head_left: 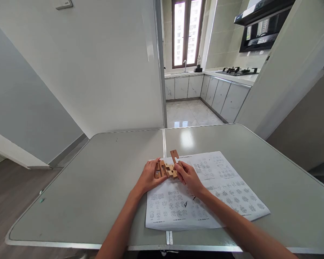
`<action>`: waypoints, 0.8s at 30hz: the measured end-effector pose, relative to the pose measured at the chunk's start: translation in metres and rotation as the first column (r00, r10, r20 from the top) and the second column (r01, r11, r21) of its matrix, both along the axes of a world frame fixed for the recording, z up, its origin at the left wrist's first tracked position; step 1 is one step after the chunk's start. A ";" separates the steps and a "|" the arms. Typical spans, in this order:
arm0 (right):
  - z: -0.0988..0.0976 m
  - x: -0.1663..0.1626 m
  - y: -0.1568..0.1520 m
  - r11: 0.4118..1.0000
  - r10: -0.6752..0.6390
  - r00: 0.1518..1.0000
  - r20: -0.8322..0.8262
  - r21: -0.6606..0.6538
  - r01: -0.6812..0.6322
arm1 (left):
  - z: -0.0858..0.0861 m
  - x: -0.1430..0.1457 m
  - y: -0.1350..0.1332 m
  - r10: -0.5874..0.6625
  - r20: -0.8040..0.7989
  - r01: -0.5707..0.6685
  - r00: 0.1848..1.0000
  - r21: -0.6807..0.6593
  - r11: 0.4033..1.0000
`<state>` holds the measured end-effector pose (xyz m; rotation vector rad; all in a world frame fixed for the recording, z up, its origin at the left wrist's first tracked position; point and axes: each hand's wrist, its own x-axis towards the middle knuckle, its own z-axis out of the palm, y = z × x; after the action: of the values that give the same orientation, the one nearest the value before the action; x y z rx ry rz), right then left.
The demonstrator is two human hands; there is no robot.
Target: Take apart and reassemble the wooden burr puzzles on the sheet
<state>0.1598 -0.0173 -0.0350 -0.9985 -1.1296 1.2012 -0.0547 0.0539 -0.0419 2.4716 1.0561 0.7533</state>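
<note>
My left hand (pixel 149 177) is wrapped round the left side of a wooden block puzzle (pixel 161 170), made of reddish-brown slotted pieces and paler yellow blocks (pixel 170 170). My right hand (pixel 188 177) pinches a flat brown wooden piece (pixel 174 154) with a cut-out, tilted upright at the right edge of the puzzle. Whether this piece touches the pale blocks is hidden by my fingers. Under both hands lies a large white instruction sheet (pixel 175 222) printed with rows of small line drawings.
The grey-green folding table (pixel 97 201) has a metal rim and a centre seam. A tiny green bit (pixel 41 200) lies near its left edge. Beyond the table, a doorway opens to a kitchen with a gas stove (pixel 239 71) and a tap (pixel 185 65).
</note>
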 end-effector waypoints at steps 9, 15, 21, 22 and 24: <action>-0.002 0.001 0.001 0.999 -0.024 1.000 -0.002 -0.036 0.023 | -0.006 -0.002 0.003 0.102 -0.026 -0.100 0.994 0.053 0.994; -0.003 0.001 0.002 0.999 -0.025 1.000 0.006 -0.029 0.025 | -0.002 -0.002 0.002 0.118 -0.029 -0.117 0.993 0.052 0.992; -0.002 0.001 0.001 1.000 -0.018 1.000 0.016 -0.017 0.018 | 0.001 -0.007 0.003 0.083 -0.017 -0.083 0.996 0.020 0.996; -0.001 0.001 0.001 1.000 -0.016 1.000 0.015 -0.016 0.017 | 0.001 -0.008 0.003 0.081 -0.014 -0.081 0.997 0.012 0.997; 0.001 0.001 0.000 1.000 -0.014 1.000 0.015 -0.016 0.015 | 0.001 -0.008 0.003 0.089 -0.008 -0.089 0.996 -0.001 0.996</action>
<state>0.1604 -0.0174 -0.0345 -1.0285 -1.1242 1.1947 -0.0632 0.0565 -0.0413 2.4418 1.1760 0.7701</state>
